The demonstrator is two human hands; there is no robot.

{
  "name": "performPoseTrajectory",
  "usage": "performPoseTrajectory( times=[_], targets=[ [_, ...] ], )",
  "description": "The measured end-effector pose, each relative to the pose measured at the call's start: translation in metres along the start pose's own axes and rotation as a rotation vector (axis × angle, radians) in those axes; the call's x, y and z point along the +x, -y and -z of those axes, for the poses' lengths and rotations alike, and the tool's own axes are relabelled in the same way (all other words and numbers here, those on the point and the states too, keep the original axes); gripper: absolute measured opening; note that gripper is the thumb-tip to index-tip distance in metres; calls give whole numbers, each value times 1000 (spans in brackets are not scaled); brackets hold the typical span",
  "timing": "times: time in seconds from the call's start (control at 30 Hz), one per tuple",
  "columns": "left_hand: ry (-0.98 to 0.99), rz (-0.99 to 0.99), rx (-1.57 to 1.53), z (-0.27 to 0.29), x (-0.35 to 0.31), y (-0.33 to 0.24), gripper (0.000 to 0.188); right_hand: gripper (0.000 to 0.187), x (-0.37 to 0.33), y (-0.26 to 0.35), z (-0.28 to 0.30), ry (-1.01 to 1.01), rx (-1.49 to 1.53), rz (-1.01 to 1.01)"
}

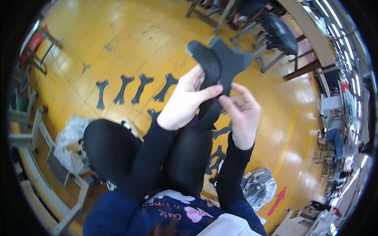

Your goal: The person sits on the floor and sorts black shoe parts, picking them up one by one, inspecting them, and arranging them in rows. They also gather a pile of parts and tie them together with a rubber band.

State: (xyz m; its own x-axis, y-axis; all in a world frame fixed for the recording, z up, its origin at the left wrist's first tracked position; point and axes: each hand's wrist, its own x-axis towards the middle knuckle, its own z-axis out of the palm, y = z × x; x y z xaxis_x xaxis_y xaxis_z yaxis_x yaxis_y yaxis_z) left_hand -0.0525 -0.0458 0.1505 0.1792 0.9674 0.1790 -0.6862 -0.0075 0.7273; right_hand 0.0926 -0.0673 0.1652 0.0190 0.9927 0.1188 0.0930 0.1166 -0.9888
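My left hand (183, 96) grips a small bundle of flat, dark bone-shaped pieces above my lap, its thumb pressed across their narrow middle. One piece (232, 61) fans out to the right with a forked far end, dark grey. Beside it a black piece (205, 59) curls to the left. My right hand (243, 114) is at the right edge of the bundle, thumb and fingers closed around that edge. The fingers partly hide the lower ends, so I cannot tell how many pieces are held.
A row of similar dark pieces (124, 89) lies on the yellow floor (130, 47); more (215, 159) lie right of my legs. Plastic bags (71, 143) (260, 187) rest on both sides. A black stool (277, 33) and table (311, 31) stand far right, metal frames (33, 135) left.
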Motion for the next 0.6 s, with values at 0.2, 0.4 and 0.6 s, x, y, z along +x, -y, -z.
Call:
performPoseTrajectory(
  times=[0.2,0.4,0.6],
  targets=[
    [-364,-314,-27,63,-11,-38,29,30,23,-43,33,-263,160,58],
    [-912,-480,200,143,-35,-32,19,27,29,-216,29,-97,170,-350],
    [-1015,-403,457,187,-19,10,17,23,-25,-359,-16,191,158,-775]
  ],
)
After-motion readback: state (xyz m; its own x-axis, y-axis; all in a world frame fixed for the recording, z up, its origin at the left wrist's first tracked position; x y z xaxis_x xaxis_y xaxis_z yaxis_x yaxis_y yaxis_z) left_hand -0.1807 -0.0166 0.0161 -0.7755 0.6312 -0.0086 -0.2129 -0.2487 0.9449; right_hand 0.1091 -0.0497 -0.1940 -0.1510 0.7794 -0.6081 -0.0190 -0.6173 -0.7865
